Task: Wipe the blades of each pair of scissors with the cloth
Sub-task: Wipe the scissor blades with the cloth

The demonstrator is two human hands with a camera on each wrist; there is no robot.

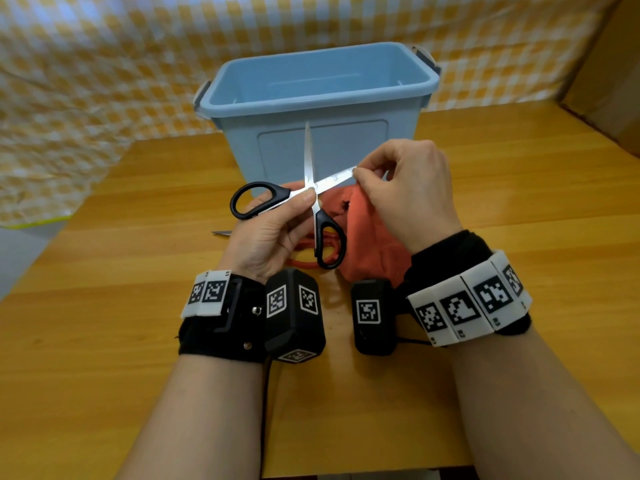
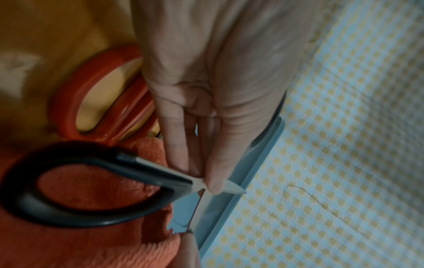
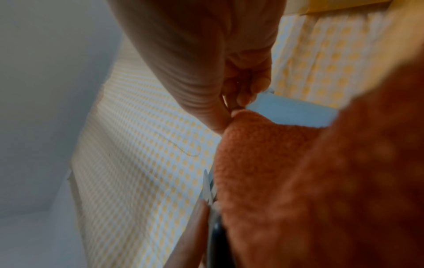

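Black-handled scissors (image 1: 313, 199) held up over the wooden table (image 1: 519, 209), blades spread wide apart: one pointing straight up before the blue plastic bin (image 1: 318, 98), the other slanting right. Pinched at the pivot by the left hand (image 1: 270, 230), thumb and fingers clamped on the joint. Slanted blade printed with fine ruler-like marks, too small to read. Right hand (image 1: 405, 192) pinching that blade's tip, fingers curled together, orange cloth (image 1: 367, 237) gathered under the palm and hanging to the table. Red-handled scissors (image 1: 311, 254) lying flat on the table beneath the hands, partly hidden. Black wrist bands with square black-and-white coded tags; tiny lettering under them unreadable. Yellow-checked fabric (image 1: 104, 64) behind.
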